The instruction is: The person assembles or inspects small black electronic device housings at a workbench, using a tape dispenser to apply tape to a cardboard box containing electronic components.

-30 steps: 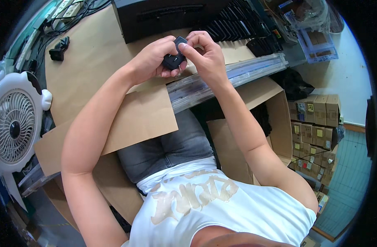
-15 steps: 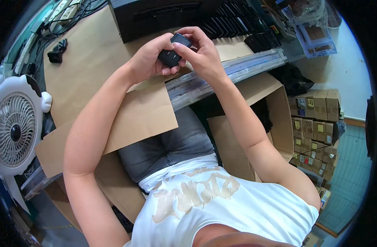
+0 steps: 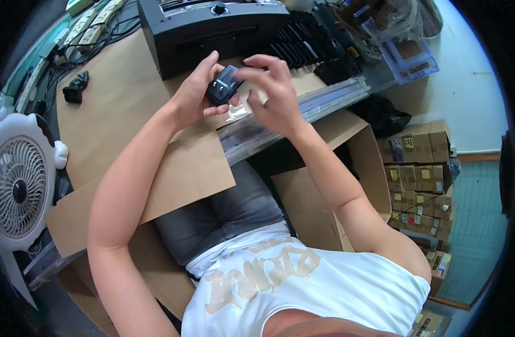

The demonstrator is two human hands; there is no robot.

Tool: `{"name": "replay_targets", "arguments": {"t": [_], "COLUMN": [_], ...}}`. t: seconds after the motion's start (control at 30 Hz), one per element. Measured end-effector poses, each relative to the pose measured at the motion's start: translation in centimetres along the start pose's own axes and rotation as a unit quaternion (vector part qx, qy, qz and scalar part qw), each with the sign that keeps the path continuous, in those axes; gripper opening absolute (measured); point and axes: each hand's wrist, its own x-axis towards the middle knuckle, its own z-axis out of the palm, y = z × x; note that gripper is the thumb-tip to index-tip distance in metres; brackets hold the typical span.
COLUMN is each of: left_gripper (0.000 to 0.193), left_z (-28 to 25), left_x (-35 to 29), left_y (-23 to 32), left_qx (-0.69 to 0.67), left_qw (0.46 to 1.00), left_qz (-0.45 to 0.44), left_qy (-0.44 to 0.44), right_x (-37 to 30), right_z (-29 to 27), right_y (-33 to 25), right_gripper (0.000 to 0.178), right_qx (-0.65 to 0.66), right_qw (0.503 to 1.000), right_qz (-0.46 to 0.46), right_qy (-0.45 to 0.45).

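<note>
My left hand [image 3: 197, 92] is closed around a small black plug adapter [image 3: 224, 84], holding it over the cardboard-covered bench. Two short metal-looking prongs show on its upward face, and the upper part is glossy. My right hand [image 3: 273, 92] is just to the right, its fingers apart and partly smeared by motion. Its fingertips are close to the adapter's right edge; whether they touch it I cannot tell. Another black plug-like piece [image 3: 75, 87] lies on the cardboard sheet [image 3: 111, 106] at the left.
A black machine [image 3: 212, 33] stands at the back, beside a row of black slotted pieces [image 3: 308, 45]. Clear plastic strips [image 3: 302, 118] edge the bench. A white fan [image 3: 20, 185] and power strips [image 3: 97, 28] are at left; an open carton [image 3: 308, 196] and stacked boxes [image 3: 417, 180] are at right.
My right hand has come off the adapter and opened, moving slightly right and down. The adapter, in my left hand, has tilted so its prongs show more clearly. The whole view has shifted a little.
</note>
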Motion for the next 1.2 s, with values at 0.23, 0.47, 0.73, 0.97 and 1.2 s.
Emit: {"name": "replay_targets", "arguments": {"t": [0.23, 0.47, 0.73, 0.97, 1.2], "left_gripper": [0.06, 0.058, 0.052, 0.024, 0.03], "left_z": [0.4, -0.1, -0.5, -1.1, -12.7], "left_x": [-0.4, 0.9, 0.3, -1.7, -9.6], "left_y": [0.3, -1.2, -1.3, 1.6, 8.6], "left_qx": [0.025, 0.071, 0.281, 0.638, 0.715], "left_qw": [0.996, 0.997, 0.957, 0.657, 0.449], "left_qz": [-0.05, -0.032, 0.003, 0.336, 0.028], "left_qy": [-0.068, 0.014, 0.066, 0.22, 0.535], "right_x": [-0.8, -3.4, -2.6, -5.5, -5.3], "right_z": [-2.4, -11.0, -12.0, -10.2, -9.7], "right_y": [3.6, 13.1, 15.9, 19.8, 18.6], "right_gripper": [0.023, 0.019, 0.029, 0.018, 0.012], "right_qx": [-0.13, -0.248, -0.23, -0.245, -0.252], "right_qw": [0.989, 0.947, 0.925, 0.93, 0.93], "right_qz": [-0.073, 0.201, 0.296, 0.268, 0.259], "right_qy": [0.011, -0.03, -0.06, 0.061, 0.071]}}
